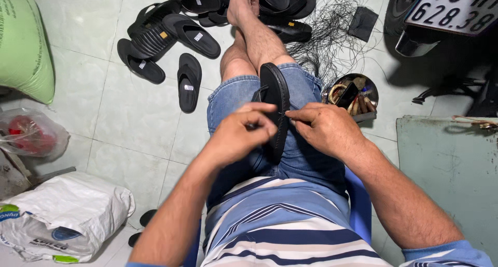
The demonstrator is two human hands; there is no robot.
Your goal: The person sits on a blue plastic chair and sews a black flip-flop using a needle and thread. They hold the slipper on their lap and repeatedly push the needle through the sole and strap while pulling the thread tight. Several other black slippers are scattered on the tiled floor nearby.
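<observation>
Sandal [275, 98] edge-up between left hand [243, 134] and right hand [326, 128]

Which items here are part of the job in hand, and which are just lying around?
In use:
- black sandal on edge on the lap, held by left hand and right hand
- tangle of black thread
- round tin of tools
- pile of black sandals on the floor

Lying about:
- green sack
- white sack
- clear plastic bag
- motorbike
</observation>
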